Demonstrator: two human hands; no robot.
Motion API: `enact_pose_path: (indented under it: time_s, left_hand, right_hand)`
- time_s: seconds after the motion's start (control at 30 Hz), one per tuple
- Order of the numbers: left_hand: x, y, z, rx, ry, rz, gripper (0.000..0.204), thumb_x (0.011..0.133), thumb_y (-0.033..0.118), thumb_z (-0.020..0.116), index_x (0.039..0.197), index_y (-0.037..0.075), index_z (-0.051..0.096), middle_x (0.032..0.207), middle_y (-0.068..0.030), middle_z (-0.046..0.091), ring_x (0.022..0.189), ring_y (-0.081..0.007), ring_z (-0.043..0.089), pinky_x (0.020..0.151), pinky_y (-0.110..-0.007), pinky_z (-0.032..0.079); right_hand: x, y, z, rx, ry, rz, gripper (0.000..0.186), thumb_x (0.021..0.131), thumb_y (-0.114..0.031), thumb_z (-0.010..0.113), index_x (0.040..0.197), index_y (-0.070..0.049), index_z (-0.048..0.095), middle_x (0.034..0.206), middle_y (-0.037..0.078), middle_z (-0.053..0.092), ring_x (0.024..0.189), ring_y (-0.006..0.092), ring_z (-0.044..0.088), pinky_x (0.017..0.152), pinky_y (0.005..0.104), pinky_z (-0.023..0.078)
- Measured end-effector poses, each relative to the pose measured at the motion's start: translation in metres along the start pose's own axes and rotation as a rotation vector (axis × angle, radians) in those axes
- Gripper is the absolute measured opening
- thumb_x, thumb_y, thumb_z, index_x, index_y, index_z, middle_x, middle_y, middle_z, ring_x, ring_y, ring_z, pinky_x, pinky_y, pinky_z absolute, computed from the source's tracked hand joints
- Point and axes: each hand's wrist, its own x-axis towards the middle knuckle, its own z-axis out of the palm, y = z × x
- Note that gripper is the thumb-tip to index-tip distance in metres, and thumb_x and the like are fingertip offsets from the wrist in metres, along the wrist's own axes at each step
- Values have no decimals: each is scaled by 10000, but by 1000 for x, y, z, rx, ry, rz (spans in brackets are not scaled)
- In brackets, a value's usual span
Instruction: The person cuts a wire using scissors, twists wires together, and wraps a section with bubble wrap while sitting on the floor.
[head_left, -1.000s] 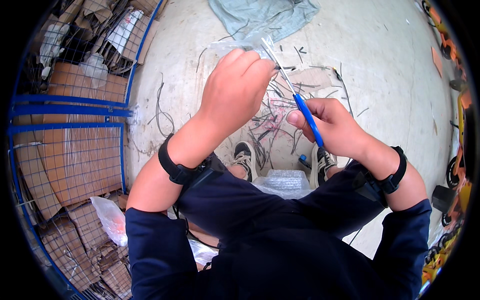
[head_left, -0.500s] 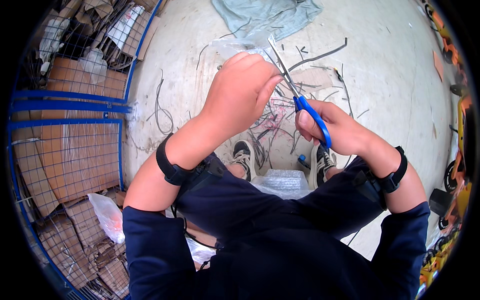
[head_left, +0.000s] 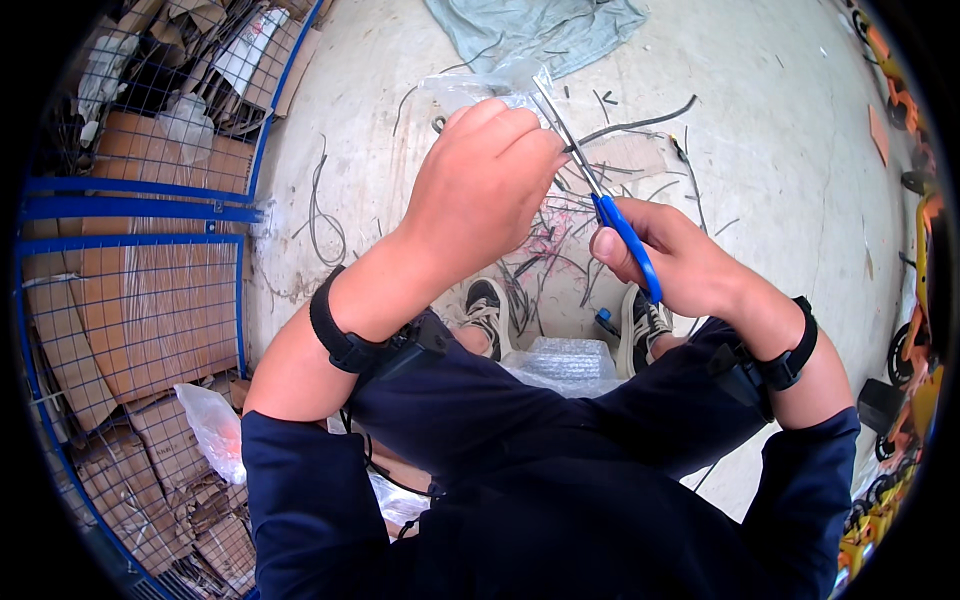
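My left hand [head_left: 482, 178] is closed in a pinch, back of the hand up, around a black cable [head_left: 642, 123]. The cable sticks out to the right past the fingertips, and a small dark bit of it shows left of the knuckles. Blue-handled scissors [head_left: 632, 246] are in my right hand [head_left: 672, 258], fingers wrapped through the handles. Their blades point up and away, meeting the cable close beside my left fingertips. My fingers hide whether the blades have cut into it.
Cable scraps [head_left: 525, 275] and pink bits litter the floor between my shoes [head_left: 487, 305]. Clear plastic [head_left: 480, 90] and a grey-green cloth [head_left: 540, 35] lie beyond. A blue mesh cage [head_left: 140, 215] of cardboard stands left; orange wheeled items [head_left: 900, 345] line the right. Bubble wrap [head_left: 570, 362] lies between my legs.
The cable's free end has swung slightly nearer to me. My left hand has turned a little, and the scissors have shifted slightly, their blades looking closer together.
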Motion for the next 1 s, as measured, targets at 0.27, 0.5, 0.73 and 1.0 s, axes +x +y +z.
enact_pose_path:
  time_s: [0.27,0.5,0.73,1.0]
  left_hand:
    - [-1,-1,0,-23,24,-13,124,756,24,705,857,37,634,746,-80,569,681,-279,516,617,-360,422]
    - [-1,-2,-1,-13,79,-21,116,758,21,706,845,39,633,728,-78,577,671,-274,525,616,-352,427]
    - [7,-1,-10,11,172,-74,101,768,33,720,849,53,663,739,-62,608,664,-240,549,607,-321,433]
    - [0,-4,-21,-409,185,-471,110,919,123,631,916,20,670,745,5,601,689,-78,522,622,-229,425]
  right_hand:
    - [-6,-3,7,-60,100,-12,467,904,-462,632,782,-12,611,576,8,495,558,90,452,521,264,393]
    - [-6,-5,10,-115,164,-96,397,897,-390,668,779,-16,615,568,14,503,551,86,464,515,266,399]
    - [3,6,7,254,54,-169,292,892,-245,699,1035,-19,582,785,-9,589,697,65,529,613,236,441]
    - [-5,16,-29,294,-162,-181,386,857,-170,730,1164,-16,554,959,48,638,884,83,588,788,242,481]
